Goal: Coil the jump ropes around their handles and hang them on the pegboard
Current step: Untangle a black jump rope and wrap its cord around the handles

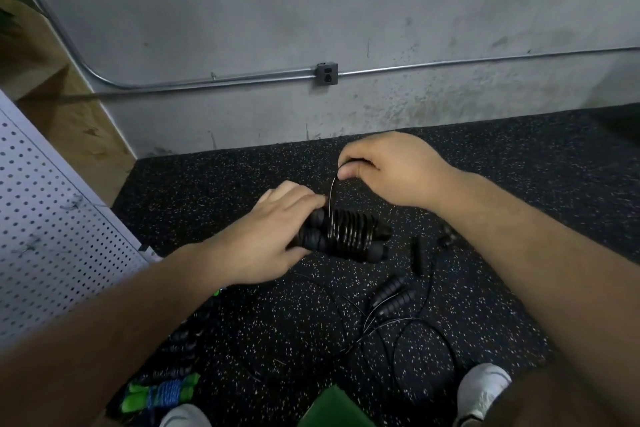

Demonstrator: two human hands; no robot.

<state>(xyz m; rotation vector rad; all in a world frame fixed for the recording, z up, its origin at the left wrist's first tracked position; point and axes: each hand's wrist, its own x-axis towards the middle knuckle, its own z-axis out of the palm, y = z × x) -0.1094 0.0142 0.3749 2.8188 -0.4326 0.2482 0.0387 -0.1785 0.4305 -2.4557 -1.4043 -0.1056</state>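
Nearest the camera, two white shoes (481,392) stand on the black speckled floor (519,201), with a flat green thing (332,406) between them that is cut off by the frame edge. Just left of them lies a green-and-blue rope bundle (162,392), already wound up, and beyond it a row of dark bundles (180,343) too blurred to make out. Further out, a loose jump rope (391,291) is strewn on the floor, its thin cable looping around its two black ribbed handles. Above that, the left hand (266,239) grips one end of a pair of black handles (346,236) held side by side in the air, its fingers curled around them. Many turns of thin cable (331,194) are wound around their middle. The free end of the cable rises from the coil to the right hand (391,170), whose thumb and forefinger pinch it tight, the other fingers curled in. At the left, a white pegboard (52,236) slants across the view. Beyond the floor stands a grey wall (311,10) carrying an outlet box (326,73) on a metal conduit (485,61).
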